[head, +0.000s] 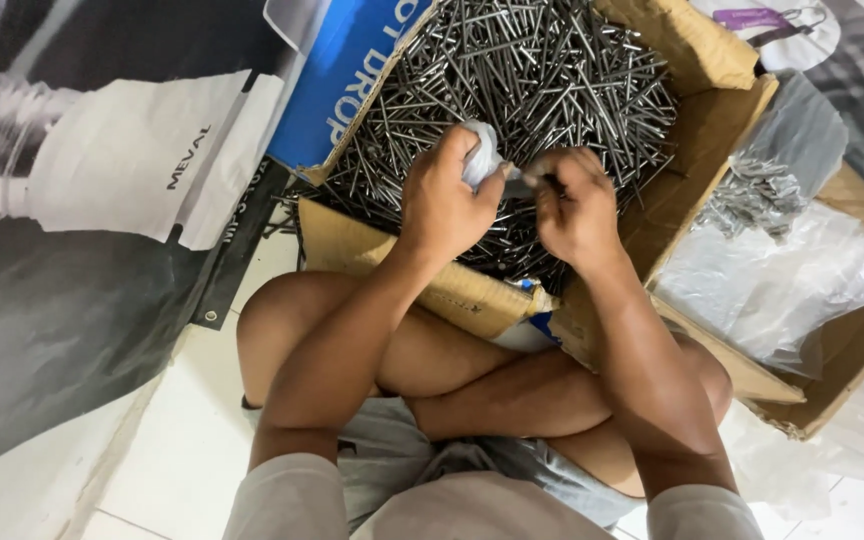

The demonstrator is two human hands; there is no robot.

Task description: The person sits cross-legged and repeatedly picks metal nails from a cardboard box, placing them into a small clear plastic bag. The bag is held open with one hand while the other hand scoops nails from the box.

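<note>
The big cardboard box (672, 190) brimming with loose steel nails (532, 70) serves as the landmark. Just right of it lies a second, flatter cardboard box (852, 370) lined with clear plastic bags (782, 280), and a small heap of nails (752, 190) rests on that plastic near the landmark's right wall. Against the landmark's left flap leans a blue printed sheet (342, 80). Farther left spreads a dark printed banner (62, 300) bearing a white pouch picture (142, 150). Below the landmark, the floor is white tile (192, 450). Beyond its far right corner lies more pale printed sheeting (792, 25).
</note>
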